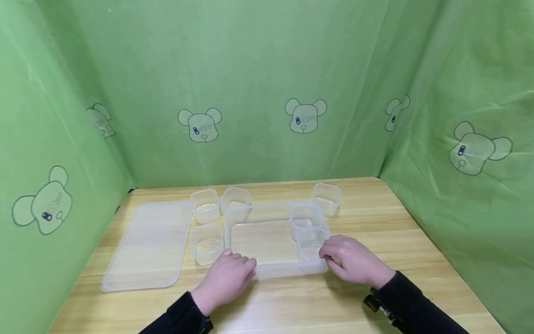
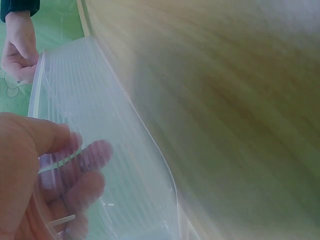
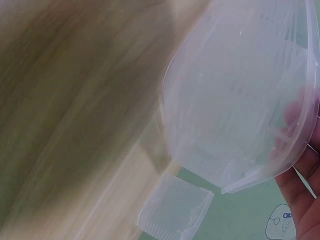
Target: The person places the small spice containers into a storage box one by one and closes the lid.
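Observation:
A large clear plastic container point(image 1: 267, 271) stands uncovered on the table. My left hand point(image 1: 231, 278) grips its front-left rim; in the left wrist view, fingertips point(image 2: 95, 155) show through the clear wall. At the front-right corner my right hand point(image 1: 354, 260) curls its fingers over the rim, and some of them show through the plastic in the right wrist view. Inside, along the right end, sit two small clear boxes, a back one point(image 1: 303, 213) and a front one point(image 1: 309, 253). The right fingers are close to the front box; whether they touch it I cannot tell.
A flat clear lid point(image 1: 146, 246) lies at the left. Three small boxes stand between lid and container: one at the back point(image 1: 205, 208), one beside it point(image 1: 235, 197), one nearer point(image 1: 207, 246). Another small box point(image 1: 327, 199) stands behind the right end. Green curtains point(image 1: 250, 153) surround the table.

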`<action>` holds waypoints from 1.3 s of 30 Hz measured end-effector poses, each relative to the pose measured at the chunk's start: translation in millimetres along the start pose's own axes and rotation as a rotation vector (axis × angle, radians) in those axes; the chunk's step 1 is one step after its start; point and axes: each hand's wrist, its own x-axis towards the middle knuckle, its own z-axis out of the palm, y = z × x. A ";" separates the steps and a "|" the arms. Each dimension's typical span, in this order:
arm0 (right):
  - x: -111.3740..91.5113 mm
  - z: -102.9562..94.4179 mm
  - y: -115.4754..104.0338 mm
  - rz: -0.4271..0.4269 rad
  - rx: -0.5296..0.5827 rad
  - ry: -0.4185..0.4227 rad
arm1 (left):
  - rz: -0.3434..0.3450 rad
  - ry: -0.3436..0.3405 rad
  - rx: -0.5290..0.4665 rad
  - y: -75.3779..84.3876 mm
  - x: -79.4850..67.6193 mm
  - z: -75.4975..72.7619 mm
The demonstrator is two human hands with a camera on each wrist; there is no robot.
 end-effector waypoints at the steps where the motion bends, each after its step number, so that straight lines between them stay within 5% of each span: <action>1: 0.0 0.0 -0.1 0.002 0.000 0.000 | 0.001 -0.002 0.000 -0.1 0.0 0.1; 39: 0.9 -14.1 -5.1 0.088 -0.050 0.004 | -0.019 -0.045 -0.012 2.7 1.2 -5.5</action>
